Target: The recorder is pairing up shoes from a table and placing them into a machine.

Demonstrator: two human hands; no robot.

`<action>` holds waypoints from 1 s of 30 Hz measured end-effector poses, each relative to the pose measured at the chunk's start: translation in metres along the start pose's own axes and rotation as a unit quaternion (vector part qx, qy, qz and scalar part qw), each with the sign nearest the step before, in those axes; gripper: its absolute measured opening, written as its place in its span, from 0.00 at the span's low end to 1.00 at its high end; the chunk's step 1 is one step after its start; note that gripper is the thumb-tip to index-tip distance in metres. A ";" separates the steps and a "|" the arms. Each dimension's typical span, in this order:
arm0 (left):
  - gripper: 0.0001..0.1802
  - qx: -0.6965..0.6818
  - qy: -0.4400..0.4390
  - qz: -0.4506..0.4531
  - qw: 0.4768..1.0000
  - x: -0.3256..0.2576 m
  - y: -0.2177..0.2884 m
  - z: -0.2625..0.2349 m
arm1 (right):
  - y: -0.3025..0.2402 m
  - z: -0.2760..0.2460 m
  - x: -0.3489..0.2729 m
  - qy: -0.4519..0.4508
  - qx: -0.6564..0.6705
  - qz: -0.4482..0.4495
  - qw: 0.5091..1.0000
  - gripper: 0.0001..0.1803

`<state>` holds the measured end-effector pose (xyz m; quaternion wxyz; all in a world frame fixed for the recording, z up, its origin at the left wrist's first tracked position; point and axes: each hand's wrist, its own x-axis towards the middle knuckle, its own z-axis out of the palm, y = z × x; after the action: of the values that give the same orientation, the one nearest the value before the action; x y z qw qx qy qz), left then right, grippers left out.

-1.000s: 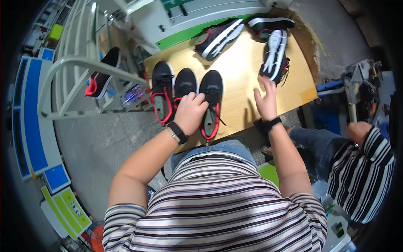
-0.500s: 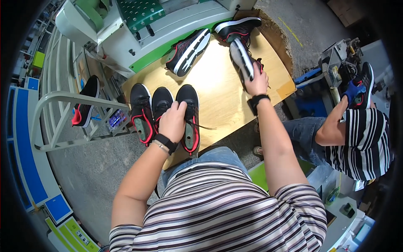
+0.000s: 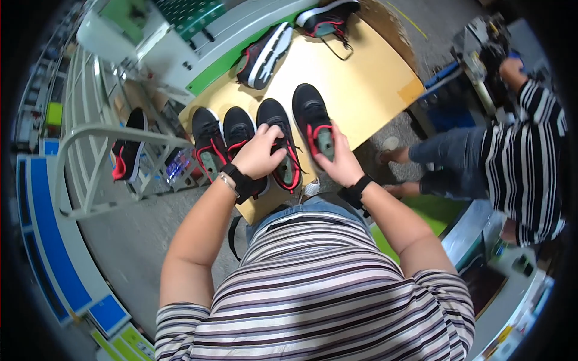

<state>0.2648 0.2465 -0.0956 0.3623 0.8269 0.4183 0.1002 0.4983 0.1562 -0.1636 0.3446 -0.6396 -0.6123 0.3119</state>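
Note:
Black sneakers with red collar linings and white soles stand on the wooden tabletop, toes away from me. My right hand grips the heel end of the rightmost sneaker, thumb and fingers on either side of its opening. My left hand has its fingers curled on the laces of the neighbouring sneaker. Left of that are two more, a middle sneaker partly covered by my left hand and an outer sneaker. All in this row sit upright, side by side.
Farther back, one sneaker lies with its sole showing, and another sneaker trails a lace. A pale machine borders the table. A metal rack holds a sneaker on the left. On the right, a co-worker stands by machinery.
My right hand has brought a sneaker from the back right to the near row and set it upright. My left hand stays at the row. The view has shifted slightly.

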 end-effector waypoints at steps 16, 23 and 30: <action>0.16 0.050 -0.136 0.041 0.989 0.134 0.071 0.090 | 0.082 -0.016 -0.022 0.276 0.098 0.103 0.950 0.07; 0.17 -0.048 -0.112 0.091 0.988 0.106 0.038 0.087 | 0.030 -0.008 -0.049 0.230 0.045 0.018 0.972 0.08; 0.13 -0.186 -0.004 0.063 0.981 0.098 0.033 0.063 | -0.001 -0.003 0.035 0.152 -0.173 -0.054 0.972 0.08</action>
<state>0.3765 0.2759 -0.1313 0.5042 0.7700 0.3386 0.1957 0.5015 0.1910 -0.1602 0.3336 -0.6956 -0.6310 0.0814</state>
